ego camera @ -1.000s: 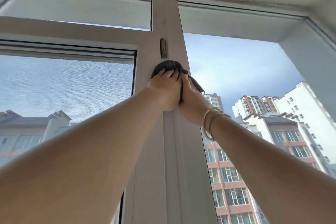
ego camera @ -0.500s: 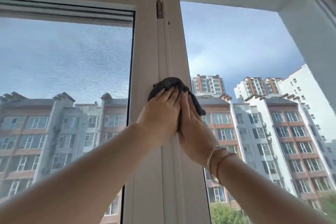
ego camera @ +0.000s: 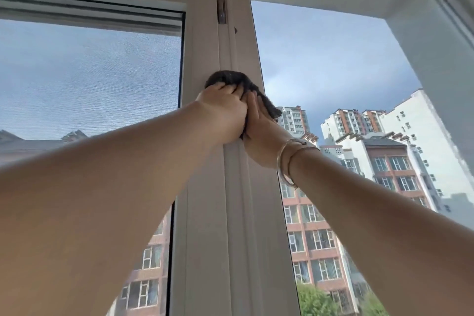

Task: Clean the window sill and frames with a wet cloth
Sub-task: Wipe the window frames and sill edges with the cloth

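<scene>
Dark cloth (ego camera: 237,82) bunched against the white vertical frame post (ego camera: 225,213), wrapped over its raised centre rib, well below the small brown hinge-like fitting (ego camera: 221,13) on the same post. Top of cloth pokes out above both hands; one corner trails off the post's right edge, over the open pane.

Left hand (ego camera: 225,113) on the post's left face, palm flat on cloth, fingers (ego camera: 223,87) close together & curled over cloth's top edge. Right hand (ego camera: 261,133) on the post's right face, fingers straight & together, pressing cloth from that side. Heels of both hands touching, cloth sandwiched btwn them & the post. Thumbs not visible, so can't tell if pinching.

Two thin bangles (ego camera: 289,159) on right wrist, just right of the post. Both forearms bare, reaching up from lower corners.

Left of post: mesh screen pane (ego camera: 89,79), w/ grey roller housing (ego camera: 89,16) along its top. Right of post: open view, sky, apartment blocks (ego camera: 372,156), treetops low down. White reveal wall (ego camera: 436,41) far right of post.
</scene>
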Motion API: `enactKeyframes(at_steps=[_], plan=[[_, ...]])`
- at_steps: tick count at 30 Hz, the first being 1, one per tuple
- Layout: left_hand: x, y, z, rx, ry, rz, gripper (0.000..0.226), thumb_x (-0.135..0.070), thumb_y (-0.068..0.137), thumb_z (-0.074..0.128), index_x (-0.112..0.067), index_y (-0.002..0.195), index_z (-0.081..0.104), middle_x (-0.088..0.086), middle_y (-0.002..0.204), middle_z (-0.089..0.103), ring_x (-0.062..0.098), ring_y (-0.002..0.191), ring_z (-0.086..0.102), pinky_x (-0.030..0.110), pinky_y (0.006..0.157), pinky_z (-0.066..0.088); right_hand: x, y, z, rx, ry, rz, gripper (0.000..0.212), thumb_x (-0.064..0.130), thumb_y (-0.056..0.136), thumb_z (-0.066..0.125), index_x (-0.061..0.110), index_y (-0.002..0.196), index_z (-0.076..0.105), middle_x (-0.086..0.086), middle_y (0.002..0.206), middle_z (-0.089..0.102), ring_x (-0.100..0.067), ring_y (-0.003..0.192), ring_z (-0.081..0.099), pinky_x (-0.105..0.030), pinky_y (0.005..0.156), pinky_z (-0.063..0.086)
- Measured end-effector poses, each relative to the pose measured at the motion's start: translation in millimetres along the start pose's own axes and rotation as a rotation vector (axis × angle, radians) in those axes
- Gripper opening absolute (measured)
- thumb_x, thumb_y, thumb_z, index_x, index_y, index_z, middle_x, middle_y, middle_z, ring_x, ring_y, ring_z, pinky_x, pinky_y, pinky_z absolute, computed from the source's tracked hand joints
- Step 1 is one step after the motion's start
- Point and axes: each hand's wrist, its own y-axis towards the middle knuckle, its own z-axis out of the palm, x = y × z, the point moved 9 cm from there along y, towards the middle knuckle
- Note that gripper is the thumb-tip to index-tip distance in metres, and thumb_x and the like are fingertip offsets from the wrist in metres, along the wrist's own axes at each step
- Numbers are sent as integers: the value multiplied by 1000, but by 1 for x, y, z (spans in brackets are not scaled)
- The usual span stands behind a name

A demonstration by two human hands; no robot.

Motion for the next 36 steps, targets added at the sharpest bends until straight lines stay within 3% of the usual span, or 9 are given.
enactKeyframes(at_steps=[5,14,19,24,31,33,36], plan=[[-13,-13,6,-121,-30,-9,67,-32,94,40,-8,150,11,14,157,13,25,143,18,36,118,10,1,-26,2,1,74,-49,71,3,95,34,2,147,-15,-10,158,-13,-15,145,-12,-30,119,4],[-59,-85,18,-200,-105,118,61,-39,98,24,-9,150,16,12,158,15,26,145,14,38,118,7,14,-120,26,28,74,-54,73,10,96,34,9,148,-16,2,157,-12,-7,145,-5,-22,117,13],[-36,-58,4,-170,-68,92,61,-43,97,24,-14,150,18,11,158,15,26,144,15,39,118,10,10,-84,15,51,105,-20,70,11,97,33,5,148,-15,-5,158,-13,-10,145,-10,-18,115,3],[-10,-14,2,-140,-30,-30,64,-32,95,35,-5,149,15,18,156,16,28,139,27,37,116,19,4,-22,1,85,60,-19,71,7,95,34,-1,146,-17,-13,157,-17,-18,145,-15,-23,116,-7],[-39,-53,4,-185,-75,-71,61,-26,94,31,1,147,18,24,153,21,32,136,31,37,116,17,4,-65,18,47,56,-102,71,11,96,33,2,147,-15,-8,157,-16,-11,144,-15,-24,118,-2],[-52,-75,9,-183,-106,-47,61,-29,93,34,1,145,26,24,151,27,32,134,35,38,115,20,9,-93,24,72,84,-124,73,11,95,34,4,148,-15,-5,158,-14,-9,144,-14,-24,119,0],[-69,-107,12,-176,-168,6,58,-35,84,49,-1,131,52,22,136,51,29,122,52,38,109,33,13,-132,32,119,75,-163,73,11,96,34,7,148,-17,-1,158,-14,-6,144,-13,-24,119,5]])
